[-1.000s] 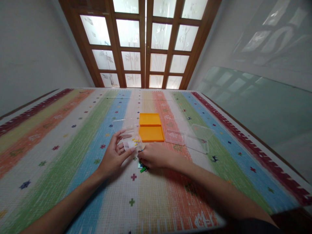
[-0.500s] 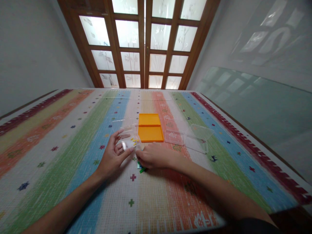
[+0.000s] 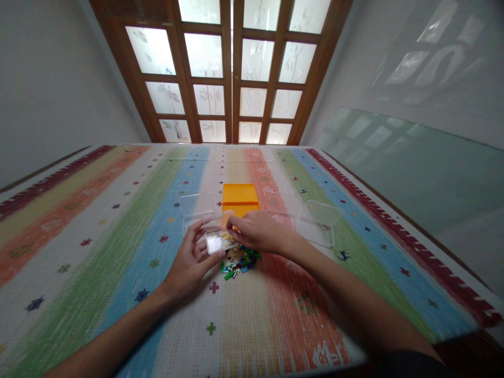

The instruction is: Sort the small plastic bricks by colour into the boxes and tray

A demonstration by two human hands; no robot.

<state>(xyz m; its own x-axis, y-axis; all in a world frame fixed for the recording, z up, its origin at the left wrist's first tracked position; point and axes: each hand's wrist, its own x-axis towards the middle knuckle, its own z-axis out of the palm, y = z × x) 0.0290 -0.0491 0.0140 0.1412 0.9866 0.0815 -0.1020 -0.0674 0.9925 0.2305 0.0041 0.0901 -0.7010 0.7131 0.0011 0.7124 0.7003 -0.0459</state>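
Observation:
My left hand point(image 3: 197, 257) is closed around the edge of a small clear plastic box point(image 3: 214, 242), tilted a little off the cloth. Several tiny yellow pieces point(image 3: 227, 240) lie inside it. Over the box's right side is my right hand point(image 3: 258, 231), its fingers pinched together; whatever they hold is too small or hidden to make out. Just below both hands, a loose pile of small toy building bricks point(image 3: 236, 268) in green, blue, white and black rests on the cloth.
Beyond the hands lies an opened orange plastic case point(image 3: 240, 193), partly covered by my right hand. A clear open container point(image 3: 315, 231) stands to the right, and another clear container point(image 3: 189, 223) sits behind my left hand. A striped tablecloth point(image 3: 157, 325) covers the table.
My right hand has moved up from the brick pile to the clear box, uncovering the pile. The box in my left hand has shifted slightly to the right and toward me.

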